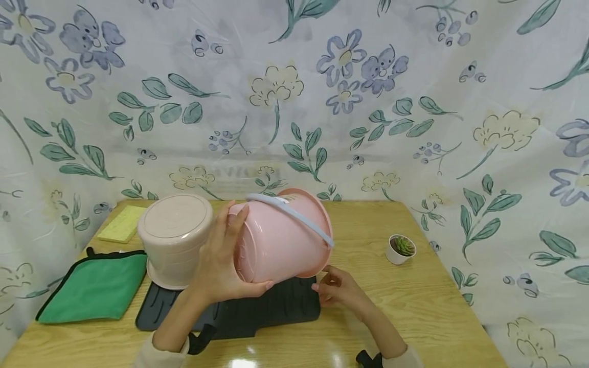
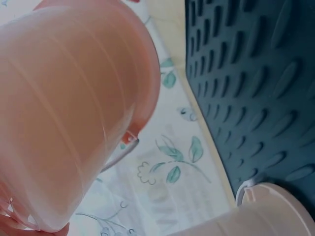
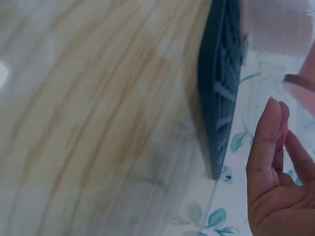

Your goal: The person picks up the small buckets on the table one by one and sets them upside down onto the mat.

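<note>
My left hand (image 1: 218, 268) grips a pink bucket (image 1: 282, 243) by its base, thumb below and fingers over the far side. The bucket is tilted on its side above a dark drying mat (image 1: 285, 304), its rim facing right. Its pale blue-grey handle (image 1: 301, 217) lies across the outside. In the left wrist view the same pink bucket (image 2: 74, 93) fills the upper left. My right hand (image 1: 340, 291) is just below the rim, holding nothing visible; in the right wrist view its fingers (image 3: 266, 142) are loosely bent and apart from the bucket.
An upside-down beige bucket (image 1: 175, 235) stands on the mat's left part. Left of it lie a green cloth (image 1: 98, 286) with black edging and a yellow sponge cloth (image 1: 121, 225). A small potted succulent (image 1: 400, 249) stands on the wooden table (image 1: 428, 312) at right. A floral curtain (image 1: 276, 128) hangs behind.
</note>
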### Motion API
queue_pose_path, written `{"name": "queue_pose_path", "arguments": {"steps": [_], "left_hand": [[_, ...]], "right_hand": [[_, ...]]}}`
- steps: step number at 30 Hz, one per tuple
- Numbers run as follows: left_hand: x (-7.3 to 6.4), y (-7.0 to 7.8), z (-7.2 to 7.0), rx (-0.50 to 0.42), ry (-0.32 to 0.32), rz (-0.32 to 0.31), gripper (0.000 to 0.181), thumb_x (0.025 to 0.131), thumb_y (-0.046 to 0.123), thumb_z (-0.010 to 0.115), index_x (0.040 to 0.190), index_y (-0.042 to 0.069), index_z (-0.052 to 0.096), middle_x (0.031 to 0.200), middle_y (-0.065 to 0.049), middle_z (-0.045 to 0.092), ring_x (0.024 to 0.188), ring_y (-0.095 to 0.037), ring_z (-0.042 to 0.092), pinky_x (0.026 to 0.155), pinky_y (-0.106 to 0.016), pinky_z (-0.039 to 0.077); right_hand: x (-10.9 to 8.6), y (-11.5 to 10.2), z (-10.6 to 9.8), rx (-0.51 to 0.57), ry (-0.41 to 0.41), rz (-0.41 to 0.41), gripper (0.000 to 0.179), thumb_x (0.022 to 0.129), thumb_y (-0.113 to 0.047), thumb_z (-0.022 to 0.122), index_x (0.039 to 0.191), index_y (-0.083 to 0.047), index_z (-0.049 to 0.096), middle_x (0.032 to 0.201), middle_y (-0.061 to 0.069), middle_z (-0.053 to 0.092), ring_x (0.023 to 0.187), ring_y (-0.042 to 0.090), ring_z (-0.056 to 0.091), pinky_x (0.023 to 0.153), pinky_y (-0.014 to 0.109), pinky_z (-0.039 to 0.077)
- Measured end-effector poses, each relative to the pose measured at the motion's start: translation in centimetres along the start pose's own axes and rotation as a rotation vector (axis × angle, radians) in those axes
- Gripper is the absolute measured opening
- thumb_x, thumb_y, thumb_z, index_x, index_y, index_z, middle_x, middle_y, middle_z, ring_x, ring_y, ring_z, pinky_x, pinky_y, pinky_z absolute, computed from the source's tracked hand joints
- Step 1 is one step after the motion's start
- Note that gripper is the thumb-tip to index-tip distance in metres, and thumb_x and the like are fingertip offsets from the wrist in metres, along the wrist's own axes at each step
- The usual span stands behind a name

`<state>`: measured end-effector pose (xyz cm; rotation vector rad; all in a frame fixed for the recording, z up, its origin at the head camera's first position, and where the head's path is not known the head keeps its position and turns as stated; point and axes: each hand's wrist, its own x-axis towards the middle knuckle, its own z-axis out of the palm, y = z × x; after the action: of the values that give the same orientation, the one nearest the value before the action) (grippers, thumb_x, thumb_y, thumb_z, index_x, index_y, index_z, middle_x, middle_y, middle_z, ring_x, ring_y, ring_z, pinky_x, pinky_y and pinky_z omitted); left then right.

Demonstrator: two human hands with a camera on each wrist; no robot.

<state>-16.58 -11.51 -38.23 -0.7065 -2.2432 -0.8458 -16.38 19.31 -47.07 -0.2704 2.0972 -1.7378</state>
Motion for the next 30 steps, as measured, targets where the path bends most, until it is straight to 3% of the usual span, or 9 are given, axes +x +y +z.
{"name": "queue_pose_path", "arguments": {"steps": [4,8,13,18,25,30], "left_hand": [[0.1,0.1,-0.2,0.025,-0.002,0.004,0.125,0.053,0.075,0.076,0.155,0.020,0.030,0.155,-0.017,0.028,0.131,-0.034,0.041,0.083,-0.060,0.052],[0.2,0.0,-0.3,0.053,0.006,0.012,0.124,0.054,0.079,0.072,0.155,0.020,0.030,0.155,-0.018,0.028,0.133,-0.036,0.039,0.084,-0.061,0.051],[0.4,0.2,-0.5,0.089,0.004,0.016,0.124,0.055,0.082,0.069,0.155,0.021,0.030,0.156,-0.017,0.027,0.136,-0.035,0.036,0.091,-0.064,0.047],[0.7,0.3,-0.6,0.144,0.021,0.058,0.121,0.055,0.084,0.067,0.155,0.022,0.033,0.155,-0.019,0.029,0.136,-0.036,0.036,0.090,-0.064,0.048],[1.1,0.3,-0.7,0.250,-0.030,0.038,0.119,0.058,0.087,0.061,0.156,0.028,0.028,0.157,-0.018,0.027,0.137,-0.039,0.034,0.088,-0.066,0.049],[1.0,0.1,-0.7,0.285,-0.050,0.029,0.118,0.059,0.089,0.057,0.156,0.030,0.028,0.157,-0.019,0.026,0.139,-0.039,0.033,0.091,-0.067,0.046]], "right_hand": [[0.5,0.7,-0.7,-0.130,-0.006,-0.049,0.057,0.088,-0.020,0.076,0.139,-0.008,0.054,0.095,0.010,0.058,0.081,0.020,0.060,0.070,0.037,0.058],[0.8,1.4,-1.3,-0.259,-0.007,-0.110,0.059,0.084,-0.019,0.080,0.138,-0.011,0.057,0.092,0.013,0.061,0.075,0.017,0.055,0.063,0.026,0.048],[0.9,2.0,-1.6,-0.331,-0.057,-0.178,0.066,0.084,-0.020,0.080,0.142,-0.006,0.052,0.092,0.017,0.063,0.073,0.013,0.054,0.063,0.022,0.045],[1.2,2.4,-1.3,-0.417,-0.073,-0.268,0.066,0.084,-0.021,0.080,0.140,0.000,0.053,0.086,0.013,0.061,0.071,0.008,0.054,0.065,0.022,0.046],[1.2,2.2,-1.0,-0.536,-0.068,-0.279,0.063,0.082,-0.023,0.082,0.136,-0.001,0.058,0.089,0.012,0.057,0.076,0.015,0.052,0.068,0.021,0.045],[1.0,2.2,-1.2,-0.635,-0.051,-0.274,0.063,0.082,-0.024,0.082,0.137,-0.003,0.058,0.089,0.007,0.055,0.075,0.013,0.048,0.068,0.021,0.042]]}}
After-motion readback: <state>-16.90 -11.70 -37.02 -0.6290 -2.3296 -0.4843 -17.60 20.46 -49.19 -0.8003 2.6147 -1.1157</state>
